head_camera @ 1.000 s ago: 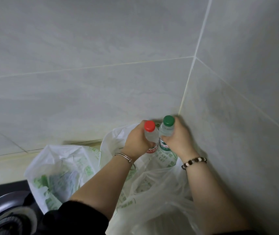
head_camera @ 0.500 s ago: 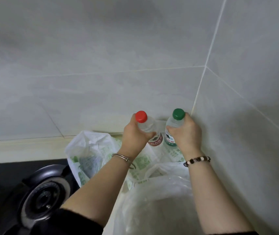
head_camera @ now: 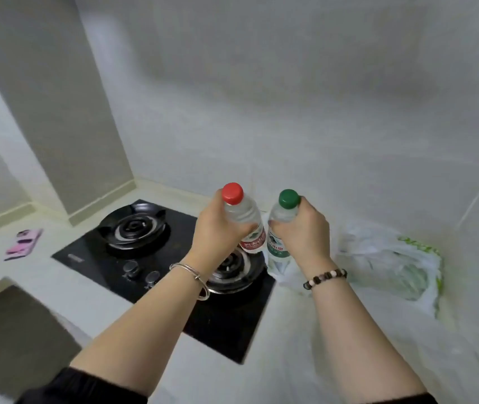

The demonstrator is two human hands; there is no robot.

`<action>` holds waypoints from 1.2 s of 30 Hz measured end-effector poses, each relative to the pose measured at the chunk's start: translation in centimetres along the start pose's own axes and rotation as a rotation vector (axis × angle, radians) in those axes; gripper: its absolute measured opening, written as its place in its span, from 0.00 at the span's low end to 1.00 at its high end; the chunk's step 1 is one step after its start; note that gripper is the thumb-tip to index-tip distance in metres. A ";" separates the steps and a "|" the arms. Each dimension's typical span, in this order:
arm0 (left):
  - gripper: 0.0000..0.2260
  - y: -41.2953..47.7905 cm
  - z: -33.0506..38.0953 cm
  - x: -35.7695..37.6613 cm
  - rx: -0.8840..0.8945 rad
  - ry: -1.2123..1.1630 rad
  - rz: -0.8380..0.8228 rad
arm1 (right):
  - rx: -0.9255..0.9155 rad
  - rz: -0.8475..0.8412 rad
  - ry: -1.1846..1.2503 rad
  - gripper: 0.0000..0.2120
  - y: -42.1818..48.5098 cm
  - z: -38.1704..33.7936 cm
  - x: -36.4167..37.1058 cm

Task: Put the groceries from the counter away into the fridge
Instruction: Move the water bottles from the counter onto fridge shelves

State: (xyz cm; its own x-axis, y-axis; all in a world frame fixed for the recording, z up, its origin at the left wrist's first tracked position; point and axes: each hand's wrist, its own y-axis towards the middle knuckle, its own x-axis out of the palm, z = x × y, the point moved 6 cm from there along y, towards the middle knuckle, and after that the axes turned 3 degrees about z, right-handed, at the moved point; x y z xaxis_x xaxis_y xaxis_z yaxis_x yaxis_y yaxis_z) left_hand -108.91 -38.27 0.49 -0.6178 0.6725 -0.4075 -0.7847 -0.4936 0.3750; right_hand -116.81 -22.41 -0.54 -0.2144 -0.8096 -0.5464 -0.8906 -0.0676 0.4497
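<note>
**2 bottles in 2 hands, held above the stove**

- Walls [head_camera: 290, 97]: pale tile, 2 faces meet in a corner at far left. Blurred.
- Desk [head_camera: 305, 345]: 1, white, runs along the walls.
- Stove [head_camera: 226, 325]: 1, black glass top, set into the desk.
- Burners: 2. Far one [head_camera: 133, 228] fully in view, near one [head_camera: 232, 269] partly hidden behind the left wrist and the bottles.
- Plastic bag [head_camera: 389, 263]: white with green print, crumpled on the desk right of the stove, against the wall. Can't tell if it's 1 bag or more.
- Hands: 2, both full.
  - Left hand [head_camera: 217, 228] wraps the red-capped bottle [head_camera: 244, 217] around its upper body.
  - Right hand [head_camera: 302, 231] wraps the green-capped bottle [head_camera: 276, 246] just under the cap.
- Bottles: 2, clear plastic, caps on, one per hand.
  - Both are lifted clear of the desk, caps up, slightly tilted.
  - They sit side by side, in line with the near burner and the stove's right edge.
  - Labels are very close; can't tell if they touch.
- Pink flat item [head_camera: 24, 240]: 1, lying on the desk far left, well apart from the stove. Looks like a phone case, too blurred to confirm.
- Wristbands: 2. Silver bangle [head_camera: 194, 275] on the left wrist, bead bracelet [head_camera: 325, 277] on the right.
- Knobs: 2, [head_camera: 130, 268] and [head_camera: 152, 277], at the stove's front edge.
</note>
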 end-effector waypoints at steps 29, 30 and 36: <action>0.27 -54.6 -5.1 -51.7 -0.966 0.694 1.222 | -1.123 -1.621 0.674 0.19 -60.3 -45.6 18.0; 0.28 -56.4 -4.5 -51.7 -0.996 0.695 1.274 | -1.155 -1.665 0.684 0.19 -62.2 -45.9 17.3; 0.27 -67.0 -0.1 -49.8 -1.141 0.708 1.591 | -1.388 -1.811 0.754 0.16 -72.2 -46.4 10.2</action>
State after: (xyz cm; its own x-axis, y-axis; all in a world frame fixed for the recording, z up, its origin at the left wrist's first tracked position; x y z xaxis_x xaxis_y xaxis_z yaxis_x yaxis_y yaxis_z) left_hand -25.58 -38.72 -4.50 -0.3266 -0.7275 -0.6034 0.8274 -0.5287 0.1897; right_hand -36.12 -52.83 -5.83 0.5476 0.5030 -0.6687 0.7859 -0.5835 0.2047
